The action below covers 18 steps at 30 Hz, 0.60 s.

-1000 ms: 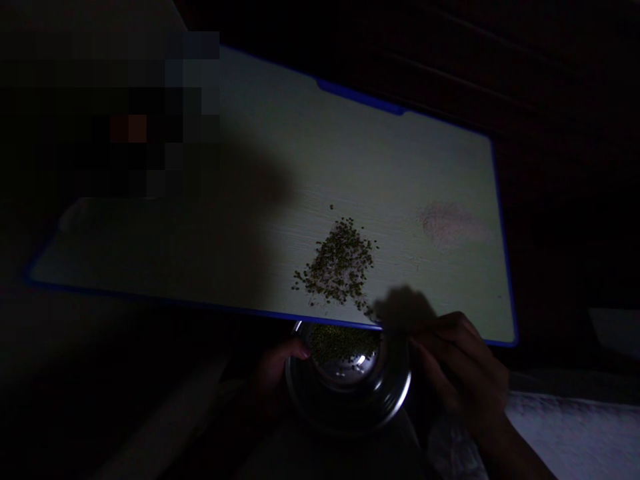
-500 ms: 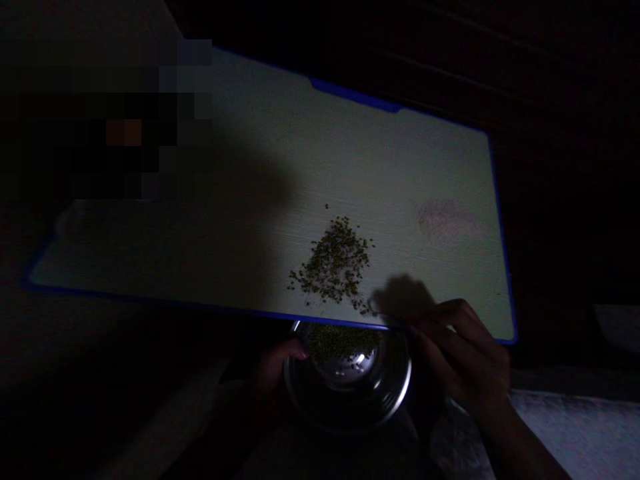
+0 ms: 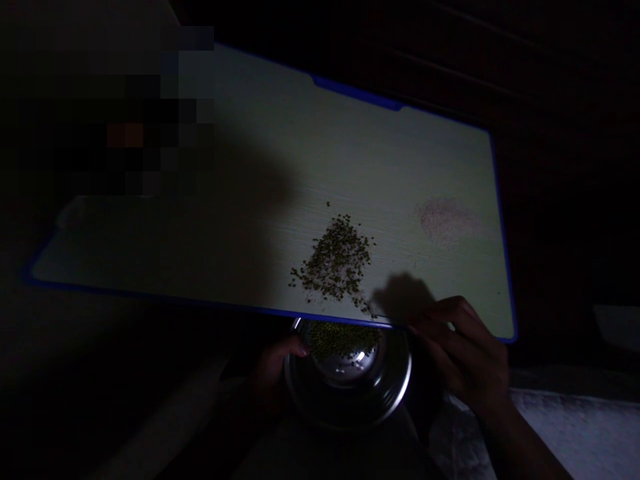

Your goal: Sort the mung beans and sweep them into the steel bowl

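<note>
L hand (image 3: 273,367) has the near-L side of the steel bowl (image 3: 350,413), thumb over the rim, grip closed on it; its other fingers are out of sight. R hand (image 3: 473,353) is at the front edge of the table (image 3: 350,153), fingers bent over the top; can't tell if that grip pinches anything, b/c the tips are in shadow. Step looks like working the loose green beans (image 3: 335,263) off the top & into the bowl. To do it well: hold the bowl tight up under the edge w/ no gap, bring beans over a few at a time, aim for the bowl's mouth rather than its R rim, & leave the pinkish grains (image 3: 447,220) alone so they don't mix in. Strays by the edge could prob. drop outside if swept too far R. Re containers: only the bowl is clear to see; it's round, shiny, its far rim tucked below the table edge. Beans in the bowl (image 3: 337,340) lie toward the far side, bare metal showing nearer the person. Loose beans sit mid-table, a thin patch trailing to the front edge; pinkish grains are in a separate patch near the R end, well apart from them.
</note>
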Each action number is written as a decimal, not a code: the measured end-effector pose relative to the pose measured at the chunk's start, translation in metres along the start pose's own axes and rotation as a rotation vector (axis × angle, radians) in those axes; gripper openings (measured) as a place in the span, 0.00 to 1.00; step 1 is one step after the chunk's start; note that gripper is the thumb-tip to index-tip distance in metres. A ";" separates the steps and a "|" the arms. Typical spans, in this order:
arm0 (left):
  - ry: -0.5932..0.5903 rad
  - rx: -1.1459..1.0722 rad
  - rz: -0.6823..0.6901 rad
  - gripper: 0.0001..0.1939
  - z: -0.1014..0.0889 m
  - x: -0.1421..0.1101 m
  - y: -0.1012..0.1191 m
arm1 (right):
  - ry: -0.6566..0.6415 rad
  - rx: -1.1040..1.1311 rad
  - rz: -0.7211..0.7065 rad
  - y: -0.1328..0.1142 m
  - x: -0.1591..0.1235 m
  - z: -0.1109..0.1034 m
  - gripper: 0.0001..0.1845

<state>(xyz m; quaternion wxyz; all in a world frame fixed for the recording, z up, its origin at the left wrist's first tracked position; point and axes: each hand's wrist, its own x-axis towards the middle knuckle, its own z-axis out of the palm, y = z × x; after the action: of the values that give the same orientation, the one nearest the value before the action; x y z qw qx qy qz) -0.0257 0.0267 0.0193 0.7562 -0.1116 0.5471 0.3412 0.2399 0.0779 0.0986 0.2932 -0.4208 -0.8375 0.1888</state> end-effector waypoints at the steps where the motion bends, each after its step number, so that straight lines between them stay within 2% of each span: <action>1: -0.013 0.000 0.005 0.13 -0.004 0.002 -0.002 | -0.004 0.005 -0.012 0.001 0.000 -0.001 0.23; 4: -0.020 0.032 0.035 0.08 -0.013 0.006 -0.007 | -0.011 0.017 -0.035 0.004 -0.001 -0.004 0.23; 7: 0.008 0.082 0.097 0.01 -0.015 0.005 -0.008 | -0.009 0.020 -0.031 0.004 -0.003 -0.007 0.24; 8: 0.019 0.050 0.018 0.06 -0.014 0.004 -0.007 | -0.007 0.023 -0.029 0.004 -0.003 -0.008 0.25; 10: 0.003 0.047 0.013 0.09 -0.008 0.000 -0.004 | -0.003 0.032 -0.030 0.004 -0.004 -0.009 0.25; 14: 0.051 0.061 -0.002 0.09 0.001 -0.004 0.000 | -0.003 0.038 -0.034 0.000 -0.006 -0.009 0.23; 18: -0.023 -0.016 -0.005 0.11 0.007 -0.007 0.002 | -0.012 0.021 -0.033 -0.007 -0.006 -0.004 0.24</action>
<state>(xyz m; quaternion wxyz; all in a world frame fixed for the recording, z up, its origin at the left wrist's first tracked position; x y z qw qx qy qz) -0.0234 0.0290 0.0287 0.7624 -0.1149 0.5353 0.3450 0.2412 0.0695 0.1034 0.2957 -0.4027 -0.8439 0.1954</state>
